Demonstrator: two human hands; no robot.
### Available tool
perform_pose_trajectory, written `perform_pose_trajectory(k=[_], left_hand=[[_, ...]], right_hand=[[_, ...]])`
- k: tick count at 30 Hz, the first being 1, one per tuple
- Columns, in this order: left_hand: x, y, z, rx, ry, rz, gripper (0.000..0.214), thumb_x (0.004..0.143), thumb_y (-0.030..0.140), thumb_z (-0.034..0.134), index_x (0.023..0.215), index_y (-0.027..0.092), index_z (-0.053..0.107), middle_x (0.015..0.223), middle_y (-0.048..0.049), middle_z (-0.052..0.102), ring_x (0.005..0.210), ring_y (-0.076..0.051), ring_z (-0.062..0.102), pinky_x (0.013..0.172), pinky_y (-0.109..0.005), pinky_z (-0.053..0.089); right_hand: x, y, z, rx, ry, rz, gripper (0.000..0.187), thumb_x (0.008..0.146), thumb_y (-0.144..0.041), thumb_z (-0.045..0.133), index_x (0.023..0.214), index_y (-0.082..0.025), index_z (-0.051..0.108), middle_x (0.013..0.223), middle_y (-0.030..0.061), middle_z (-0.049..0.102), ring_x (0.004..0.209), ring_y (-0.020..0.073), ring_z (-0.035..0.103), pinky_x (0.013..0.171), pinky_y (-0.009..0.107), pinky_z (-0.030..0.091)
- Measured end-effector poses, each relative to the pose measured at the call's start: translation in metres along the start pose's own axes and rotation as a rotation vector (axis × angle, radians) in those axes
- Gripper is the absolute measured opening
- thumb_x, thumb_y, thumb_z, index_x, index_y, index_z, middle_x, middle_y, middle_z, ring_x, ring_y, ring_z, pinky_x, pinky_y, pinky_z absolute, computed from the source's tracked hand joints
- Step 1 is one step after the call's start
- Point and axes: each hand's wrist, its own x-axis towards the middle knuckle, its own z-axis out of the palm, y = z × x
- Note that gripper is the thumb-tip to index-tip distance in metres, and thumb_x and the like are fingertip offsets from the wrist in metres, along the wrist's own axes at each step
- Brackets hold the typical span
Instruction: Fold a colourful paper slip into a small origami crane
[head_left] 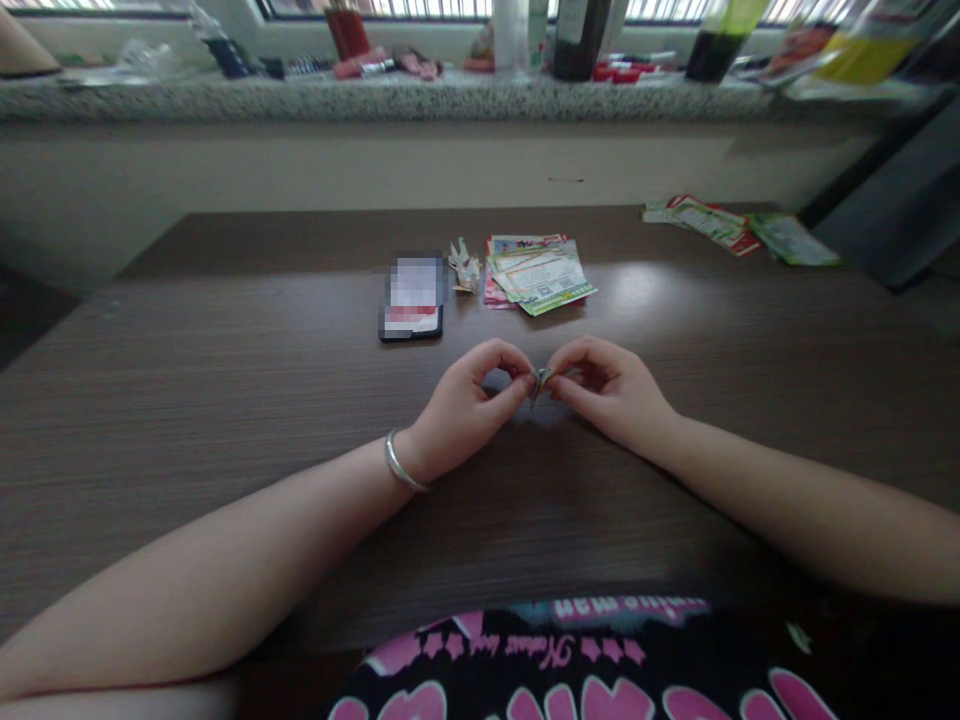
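Between my two hands, over the middle of the table, is a small folded piece of paper (541,378). My left hand (480,395), with a silver bangle (403,462) at its wrist, pinches the paper's left side between thumb and forefinger. On the other side, the thumb and forefinger of my right hand (611,390) pinch its right edge. Just beyond the hands lies a stack of printed paper slips (541,272). A crumpled or folded paper figure (464,268) rests left of that stack.
A phone (412,297), its screen blurred out, lies left of the paper figure on the brown table (247,400). More printed slips (716,224) are at the back right. Behind the table, bottles and small items stand on a stone windowsill (450,98).
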Motion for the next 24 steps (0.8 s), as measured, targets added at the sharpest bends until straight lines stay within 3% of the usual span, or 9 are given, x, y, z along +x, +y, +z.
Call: perform_pose_trajectory(k=[15, 24], left_hand=[[0.0009, 0.0075, -0.0015, 0.067, -0.036, 0.064, 0.004, 0.08, 0.011, 0.056, 0.08, 0.015, 0.058, 0.079, 0.0004, 0.058, 0.076, -0.011, 0.053, 0.073, -0.024, 0.043], [0.0022, 0.009, -0.0004, 0.107, -0.036, 0.125, 0.01, 0.073, 0.005, 0.055, 0.074, 0.015, 0.055, 0.074, 0.002, 0.055, 0.072, -0.01, 0.051, 0.071, -0.023, 0.041]], right_hand=[[-0.0015, -0.0069, 0.0012, -0.142, -0.07, -0.127, 0.012, 0.072, -0.008, 0.058, 0.077, -0.019, 0.056, 0.077, -0.0019, 0.056, 0.066, 0.0084, 0.056, 0.062, 0.02, 0.05], [-0.0025, -0.0105, 0.0023, -0.06, -0.104, -0.108, 0.009, 0.075, -0.01, 0.057, 0.078, -0.019, 0.055, 0.075, -0.0022, 0.057, 0.064, 0.0077, 0.056, 0.06, 0.019, 0.049]])
